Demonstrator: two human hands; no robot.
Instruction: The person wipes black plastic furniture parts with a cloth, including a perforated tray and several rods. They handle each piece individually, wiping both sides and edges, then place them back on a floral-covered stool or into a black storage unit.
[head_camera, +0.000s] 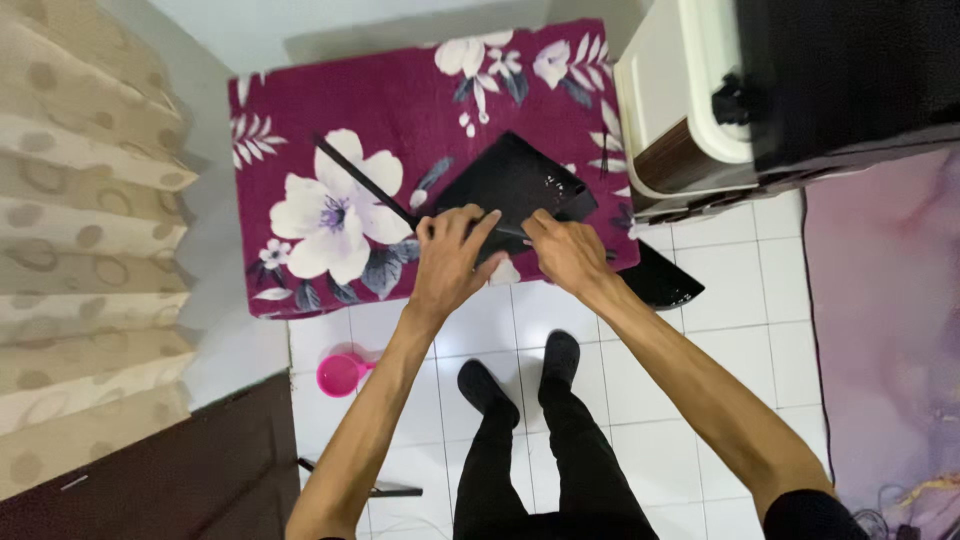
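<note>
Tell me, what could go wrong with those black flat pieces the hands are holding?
The black panel lies partly over the edge of the flowered cloth, so it might slide onto the tiled floor. The left hand and right hand grip where pieces meet, so fingers could get pinched.

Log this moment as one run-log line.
left hand: grips black panel edge | right hand: grips same edge | panel: on floral-covered table | floor: pink bowl
</note>
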